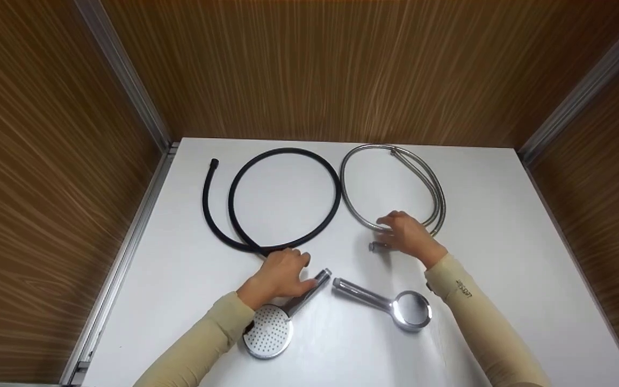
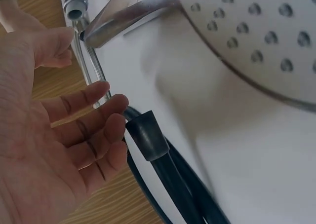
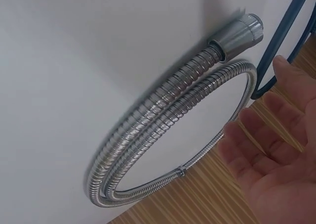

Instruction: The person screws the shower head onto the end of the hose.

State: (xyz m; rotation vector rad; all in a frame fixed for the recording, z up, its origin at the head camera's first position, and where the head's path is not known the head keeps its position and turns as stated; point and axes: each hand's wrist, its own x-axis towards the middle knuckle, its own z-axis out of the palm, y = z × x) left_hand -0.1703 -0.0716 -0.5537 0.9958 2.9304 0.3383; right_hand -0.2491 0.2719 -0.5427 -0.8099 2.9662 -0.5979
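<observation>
My left hand point(image 1: 282, 273) hovers over the end of a coiled black shower hose point(image 1: 335, 209), fingers loosely bent around nothing. In the left wrist view the hose's black end fitting point(image 2: 148, 135) lies right beside the fingertips. Below this hand is a shower head point(image 1: 269, 333), its dotted spray face up and part of its handle behind the thumb. My right hand point(image 1: 409, 236) is over the near side of a coiled silver metal hose point(image 1: 346, 201), holding nothing. That hose's chrome end fitting point(image 3: 242, 36) shows near these relaxed fingers in the right wrist view.
A second chrome shower head point(image 1: 411, 310) lies at front right, its handle pointing left toward the first one's handle. Everything lies on a white table point(image 1: 481, 215). Wood-grain panels point(image 1: 309, 70) with metal framing point(image 1: 127, 80) stand at the back and both sides.
</observation>
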